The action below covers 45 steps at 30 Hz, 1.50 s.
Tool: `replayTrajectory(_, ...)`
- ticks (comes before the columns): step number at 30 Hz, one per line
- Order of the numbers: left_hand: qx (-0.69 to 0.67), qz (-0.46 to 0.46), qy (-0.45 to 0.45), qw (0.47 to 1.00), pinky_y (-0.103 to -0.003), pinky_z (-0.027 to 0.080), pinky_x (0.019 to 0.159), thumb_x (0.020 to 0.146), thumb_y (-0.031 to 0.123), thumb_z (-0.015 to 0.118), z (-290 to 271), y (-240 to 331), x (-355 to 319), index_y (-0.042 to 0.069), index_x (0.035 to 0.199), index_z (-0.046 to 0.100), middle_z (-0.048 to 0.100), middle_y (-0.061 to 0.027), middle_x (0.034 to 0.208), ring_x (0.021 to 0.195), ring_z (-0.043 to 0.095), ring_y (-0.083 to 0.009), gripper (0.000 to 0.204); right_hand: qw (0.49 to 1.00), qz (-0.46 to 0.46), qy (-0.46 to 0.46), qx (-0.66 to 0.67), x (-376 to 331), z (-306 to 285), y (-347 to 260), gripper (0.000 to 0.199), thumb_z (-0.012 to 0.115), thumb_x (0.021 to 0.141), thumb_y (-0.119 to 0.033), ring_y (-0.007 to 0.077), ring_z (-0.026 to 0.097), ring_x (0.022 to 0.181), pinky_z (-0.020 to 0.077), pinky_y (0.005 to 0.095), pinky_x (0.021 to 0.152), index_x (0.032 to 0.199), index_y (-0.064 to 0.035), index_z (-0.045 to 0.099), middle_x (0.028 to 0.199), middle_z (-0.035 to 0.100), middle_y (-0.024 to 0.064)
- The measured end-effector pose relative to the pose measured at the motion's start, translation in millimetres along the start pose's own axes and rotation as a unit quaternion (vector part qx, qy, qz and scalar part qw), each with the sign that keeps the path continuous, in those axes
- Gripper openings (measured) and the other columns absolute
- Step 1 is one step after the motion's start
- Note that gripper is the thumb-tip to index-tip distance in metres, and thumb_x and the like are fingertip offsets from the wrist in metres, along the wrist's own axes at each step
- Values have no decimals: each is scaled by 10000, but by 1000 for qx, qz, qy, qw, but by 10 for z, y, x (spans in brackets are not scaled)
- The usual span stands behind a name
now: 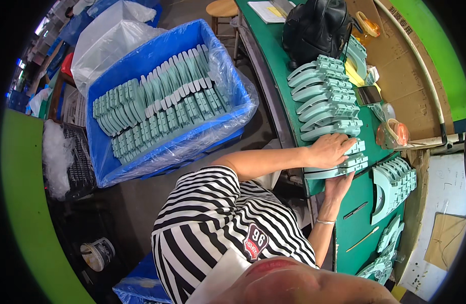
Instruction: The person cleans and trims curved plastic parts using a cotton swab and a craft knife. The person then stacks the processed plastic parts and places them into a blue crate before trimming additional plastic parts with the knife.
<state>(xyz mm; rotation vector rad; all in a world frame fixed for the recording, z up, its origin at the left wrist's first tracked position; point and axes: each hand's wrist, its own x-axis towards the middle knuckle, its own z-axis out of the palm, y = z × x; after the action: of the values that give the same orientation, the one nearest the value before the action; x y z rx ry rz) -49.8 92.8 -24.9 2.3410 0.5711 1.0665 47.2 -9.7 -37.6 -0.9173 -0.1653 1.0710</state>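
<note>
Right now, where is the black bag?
In the head view, the black bag sits on the green table, in the upper right, just beyond the far end of the long row of pale green parts.

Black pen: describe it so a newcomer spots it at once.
Find the green table at the picture's right. Below the right hand, look between the wrist's bracelet and the short row of pale green curved parts. The pen lies slantwise there, slim and dark, unlike the thinner, pale wooden stick just below.
</note>
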Motion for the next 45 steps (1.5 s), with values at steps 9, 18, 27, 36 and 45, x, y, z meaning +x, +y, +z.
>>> replayTrajectory(9, 33, 30, 26, 999, -422, 389, 803, 727, 148, 603, -83, 79, 74, -70, 1222, 376, 470, -183, 1010, 916, 471, -335, 587, 993, -20, -77, 87, 108, -101, 89, 486, 340, 938, -415, 250, 399, 1202, 276, 416, 1040, 1299, -91, 375, 1306, 430, 77)
replayTrajectory(18, 58, 47, 85, 994, -440, 334, 897, 806, 162, 553, -374, -81, 185, -12, 1186, 442, 447, -197, 1146, 1034, 430, -367, 433, 982, -9, -66, 174, 216, 9, 140, 523, 354, 929, -462, 230, 437, 1168, 326, 409, 1006, 1274, -72, 399, 1278, 460, 72)
replayTrajectory(27, 67, 71, 54, 994, -419, 335, 871, 851, 128, 471, -305, -249, 308, -4, 1113, 515, 504, -155, 1048, 980, 468, -309, 297, 987, -43, -2, 152, 175, 99, 146, 524, 354, 941, -425, 230, 413, 1189, 325, 395, 1017, 1320, -63, 337, 1327, 407, 85)
replayTrajectory(36, 209, -23, 143, 967, -495, 292, 930, 865, 243, 505, -484, -813, 591, 7, 1172, 487, 385, -232, 1178, 1110, 328, -390, 387, 990, -33, -5, 135, 161, 120, 171, 567, 395, 919, -456, 238, 397, 1200, 312, 414, 1015, 1323, -62, 334, 1329, 396, 92)
replayTrajectory(45, 125, 44, 97, 986, -421, 303, 898, 838, 161, 511, -532, -732, 654, 27, 1116, 516, 523, -127, 972, 959, 407, -297, 308, 992, -36, -7, 121, 205, 81, 119, 554, 361, 927, -462, 241, 410, 1191, 308, 423, 1016, 1324, -76, 333, 1323, 408, 86)
